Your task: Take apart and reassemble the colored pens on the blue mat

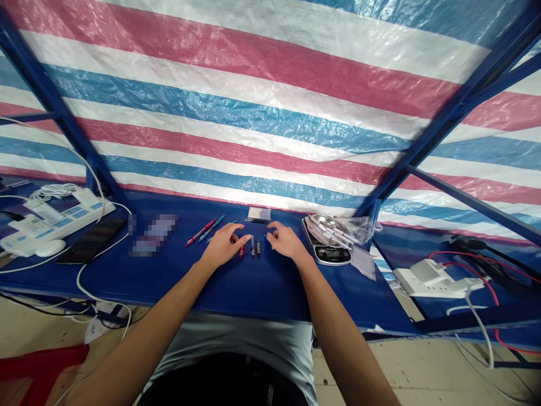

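My left hand (224, 246) hovers over or rests on the blue tabletop (262, 287), thumb and index finger apart, nothing visible between them. Beside its thumb lies a short red pen piece (242, 252). A clear grey pen piece (252, 247) and a dark pen piece (258, 248) lie upright in line between my hands. My right hand (286, 241) faces the left one, its fingers bent and apart. A small teal bit (265, 237) shows at its fingertips; whether they touch it I cannot tell. Left of my left hand are a red pen (200, 232) and a teal pen (211, 228).
A small clear packet (259, 213) lies at the back. On the right stands a digital scale (333, 255) with bagged white cables. A phone (91, 241) and a white power strip (63, 223) with cords are on the left. Another power strip (435, 280) sits far right.
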The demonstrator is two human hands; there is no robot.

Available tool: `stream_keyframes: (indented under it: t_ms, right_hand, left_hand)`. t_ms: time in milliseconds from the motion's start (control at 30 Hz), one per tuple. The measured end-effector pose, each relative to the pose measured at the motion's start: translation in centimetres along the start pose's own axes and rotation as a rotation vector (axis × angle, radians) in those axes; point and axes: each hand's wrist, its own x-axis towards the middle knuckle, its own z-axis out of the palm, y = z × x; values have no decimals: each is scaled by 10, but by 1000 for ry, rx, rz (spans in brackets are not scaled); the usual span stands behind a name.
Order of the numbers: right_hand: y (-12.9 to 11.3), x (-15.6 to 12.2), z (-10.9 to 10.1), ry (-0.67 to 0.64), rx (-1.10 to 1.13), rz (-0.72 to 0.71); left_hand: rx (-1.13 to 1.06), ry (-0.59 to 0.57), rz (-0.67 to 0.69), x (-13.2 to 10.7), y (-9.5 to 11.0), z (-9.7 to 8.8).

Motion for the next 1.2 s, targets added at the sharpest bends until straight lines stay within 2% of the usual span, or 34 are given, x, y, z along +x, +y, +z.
stream_keyframes:
  t_ms: [100, 200, 300, 433, 533, 633, 733, 800, 900, 1067, 1200]
  right_hand:
    - [-6, -5, 2, -149, 63, -95]
    - [-8, -7, 2, -195, 111, -130]
    - [-8, -6, 1, -152, 163, -156]
    - [-5, -3, 0, -56, 186, -152]
    - [-5, 0, 4, -8, 206, -123]
    - [-9, 2, 11, 42, 324, -101]
    - [-17, 3, 16, 2, 568, -92]
    - [-22, 2, 18, -77, 674, -100]
    - [-24, 2, 17, -120, 718, -96]
    - [-16, 5, 14, -56, 732, -45]
    - [-11, 6, 12, -41, 727, -142]
  left_hand:
    - [-14, 15, 31, 0, 1, -5]
    - [131, 103, 34, 1, -9, -15]
    - [390, 217, -56, 1, -25, -23]
    - [519, 229, -161, -1, -38, -25]
    - [495, 225, -123, -1, -36, -24]
    - [408, 221, 19, 0, -27, -22]
    - [279, 113, 202, 1, -15, -18]
    - [226, 20, 260, 1, -10, -15]
    - [193, -3, 242, 0, -8, -11]
    - [159, 41, 180, 1, -10, -15]
    - [120, 66, 190, 2, -7, -21]
